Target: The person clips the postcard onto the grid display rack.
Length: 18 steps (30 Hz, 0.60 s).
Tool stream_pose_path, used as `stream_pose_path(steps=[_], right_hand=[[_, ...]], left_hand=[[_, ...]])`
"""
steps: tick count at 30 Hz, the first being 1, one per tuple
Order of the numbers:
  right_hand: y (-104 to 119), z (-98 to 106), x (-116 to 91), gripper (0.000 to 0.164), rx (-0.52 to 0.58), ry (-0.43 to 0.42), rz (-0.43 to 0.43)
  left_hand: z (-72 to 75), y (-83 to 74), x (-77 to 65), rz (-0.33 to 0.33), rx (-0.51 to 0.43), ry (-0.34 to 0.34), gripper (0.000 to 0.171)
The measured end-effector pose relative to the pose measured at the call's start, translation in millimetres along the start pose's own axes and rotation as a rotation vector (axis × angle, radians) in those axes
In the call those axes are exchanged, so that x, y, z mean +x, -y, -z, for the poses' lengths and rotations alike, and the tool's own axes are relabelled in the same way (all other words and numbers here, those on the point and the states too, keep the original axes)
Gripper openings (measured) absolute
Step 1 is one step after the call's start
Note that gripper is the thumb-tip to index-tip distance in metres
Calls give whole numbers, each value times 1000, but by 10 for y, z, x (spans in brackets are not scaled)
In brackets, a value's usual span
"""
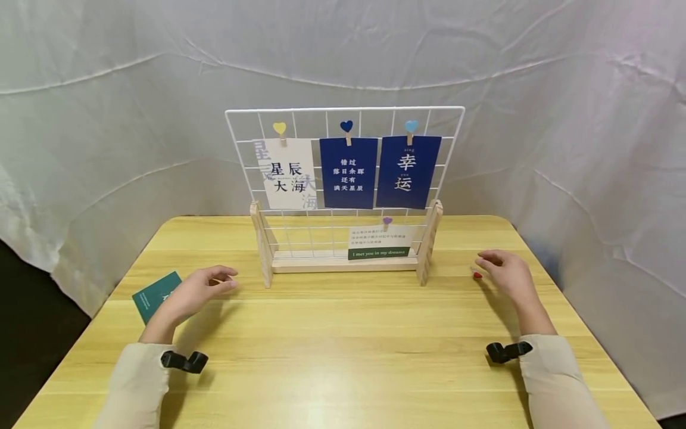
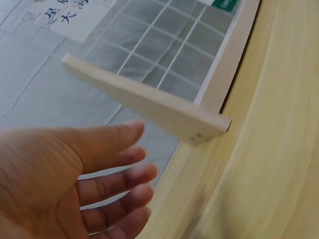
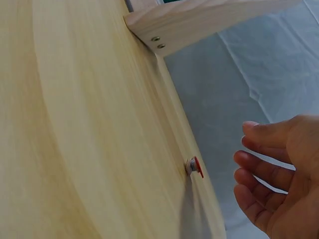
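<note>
My left hand (image 1: 200, 289) hovers over the table at the left with loosely bent fingers and nothing in them. Partly under it in the head view lies a green card (image 1: 155, 296). In the left wrist view the fingers point toward the rack's wooden foot (image 2: 149, 102). My right hand (image 1: 506, 274), likewise holding nothing, is above the table's right side. Close to its fingertips lies a small clothespin with a red top (image 1: 476, 274), which the right wrist view shows on its side near the table edge. Between the hands stands a white wire grid rack (image 1: 343, 109).
Three cards hang in the rack's upper row: a white card (image 1: 286, 164), a dark blue card (image 1: 348, 173) and another blue card (image 1: 408, 173), under heart clips. Lower right hangs a white and green card (image 1: 377, 243) with a purple heart clip (image 1: 387, 221). Behind is a pale curtain (image 1: 343, 53).
</note>
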State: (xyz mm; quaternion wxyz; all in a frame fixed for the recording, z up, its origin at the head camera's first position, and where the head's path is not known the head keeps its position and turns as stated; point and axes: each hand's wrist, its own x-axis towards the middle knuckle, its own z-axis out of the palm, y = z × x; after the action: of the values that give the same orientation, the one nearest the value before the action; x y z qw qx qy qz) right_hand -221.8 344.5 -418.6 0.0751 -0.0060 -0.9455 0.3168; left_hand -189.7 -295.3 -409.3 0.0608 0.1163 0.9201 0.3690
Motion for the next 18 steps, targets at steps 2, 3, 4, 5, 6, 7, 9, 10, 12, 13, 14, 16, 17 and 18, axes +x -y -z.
stream_pose_path(steps=[2,3,4,5,6,7,9,10,12,13,14,16,17,18], right_hand=[[-32,2,-1,48,1,12,-12],[-46,2,-3,48,1,19,-20],[-58,-2,-2,49,0,28,-27],[-71,-7,0,50,-1,38,-38],[-81,-11,0,51,-3,48,-46],[-93,-15,1,51,0,59,-58],[-116,-19,5,54,2,78,-78],[-124,-20,6,55,7,86,-87],[-135,-21,7,58,16,96,-100],[-141,-21,10,59,19,100,-103],[-143,-20,11,60,19,103,-100],[-150,-20,11,60,21,111,-93],[-159,-22,12,61,21,116,-89],[-168,-24,9,60,21,123,-84]], left_hand=[[37,26,-9,4,38,4,47],[58,43,-13,6,55,5,49],[77,70,-24,12,65,6,50],[96,95,-35,23,74,6,52],[116,126,-45,28,88,3,54],[137,158,-53,34,103,-2,55],[179,224,-69,46,129,-17,56],[200,259,-77,53,137,-27,56],[238,334,-95,72,148,-43,58],[256,370,-105,84,151,-49,59],[272,406,-114,97,157,-57,60],[297,478,-133,123,167,-67,63],[308,512,-141,135,174,-70,65],[319,546,-148,142,177,-72,66]])
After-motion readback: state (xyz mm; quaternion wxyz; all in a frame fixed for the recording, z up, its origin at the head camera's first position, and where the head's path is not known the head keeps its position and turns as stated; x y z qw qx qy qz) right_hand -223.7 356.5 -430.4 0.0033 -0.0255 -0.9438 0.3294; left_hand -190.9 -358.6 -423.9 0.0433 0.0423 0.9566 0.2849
